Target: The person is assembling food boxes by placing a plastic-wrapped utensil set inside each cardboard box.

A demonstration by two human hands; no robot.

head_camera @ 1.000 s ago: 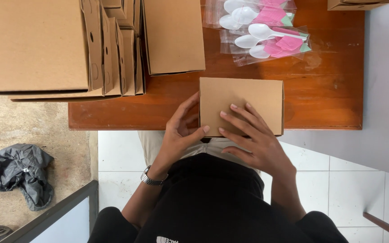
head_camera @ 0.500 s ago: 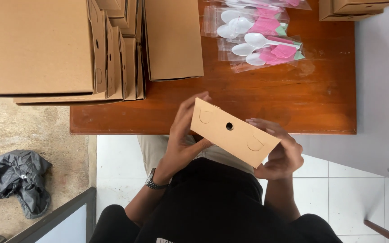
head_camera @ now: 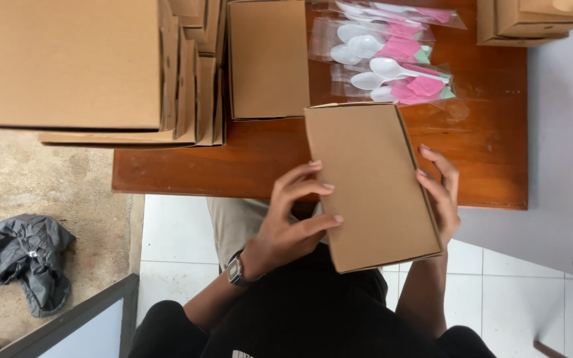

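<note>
A brown cardboard box [head_camera: 369,182] is held over the near edge of the wooden table [head_camera: 492,152], its broad plain face turned up toward me. My left hand [head_camera: 293,219] grips its left long edge with spread fingers, a watch on the wrist. Along the right long edge, my right hand [head_camera: 440,193] presses with the fingers pointing up. Both hands hold the box above my lap.
Stacks of flat and folded cardboard boxes [head_camera: 67,63] cover the table's left; another box [head_camera: 268,58] lies behind. Clear packets of white plastic spoons with pink napkins [head_camera: 392,66] lie at the back. More boxes [head_camera: 532,20] sit top right. A dark crumpled bag [head_camera: 21,258] lies on the floor.
The box was lifted off the table edge, tipped on its side, and now stands turned lengthwise with its broad face up. My hands shifted to its left and right long edges.
</note>
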